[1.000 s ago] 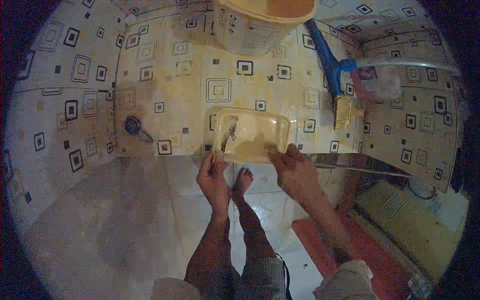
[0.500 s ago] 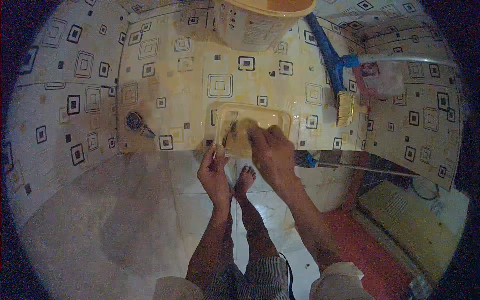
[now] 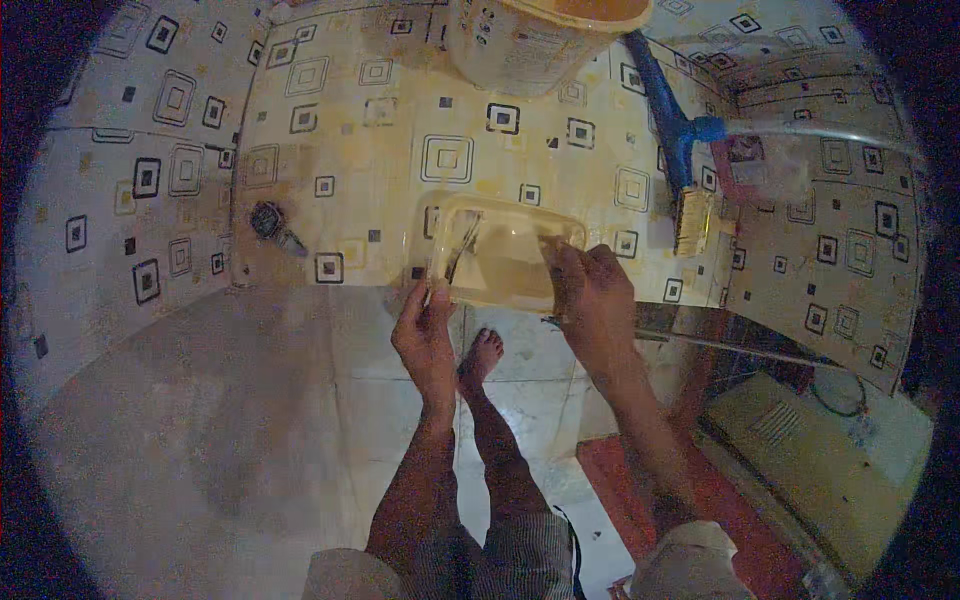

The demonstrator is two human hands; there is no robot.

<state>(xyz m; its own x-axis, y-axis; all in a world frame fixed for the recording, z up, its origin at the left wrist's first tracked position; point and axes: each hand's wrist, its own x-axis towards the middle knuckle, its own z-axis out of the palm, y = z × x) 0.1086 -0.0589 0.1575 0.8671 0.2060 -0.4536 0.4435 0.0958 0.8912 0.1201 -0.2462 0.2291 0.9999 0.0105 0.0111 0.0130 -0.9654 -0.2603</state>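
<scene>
Tray held at the edge of a patterned ledge, work on its inside in progress. The shallow yellowish tray (image 3: 505, 250) lies before me at the near edge of the ledge (image 3: 350, 215); whether it rests there or is held just above, I cannot tell. My left hand (image 3: 425, 325) is closed on its near left corner, thumb at the rim. My right hand (image 3: 598, 290) is at the right end, fingers bent over the rim; blur hides whether they pinch anything. As to progress, the middle of the inside looks pale and shows no distinct marks, whereas a dark streak (image 3: 462, 245) shows at the left end; I judge the handling unfinished, that end being the part left. Surroundings: beyond the tray stands a pale bucket (image 3: 530, 55); to the right, well apart, a blue brush (image 3: 675, 150) with yellow bristles; to the left, a dark object with a narrow end (image 3: 275, 225), too dim to identify. None of these touches the tray; the only obstruction I see is my right hand, which covers the near right corner
</scene>
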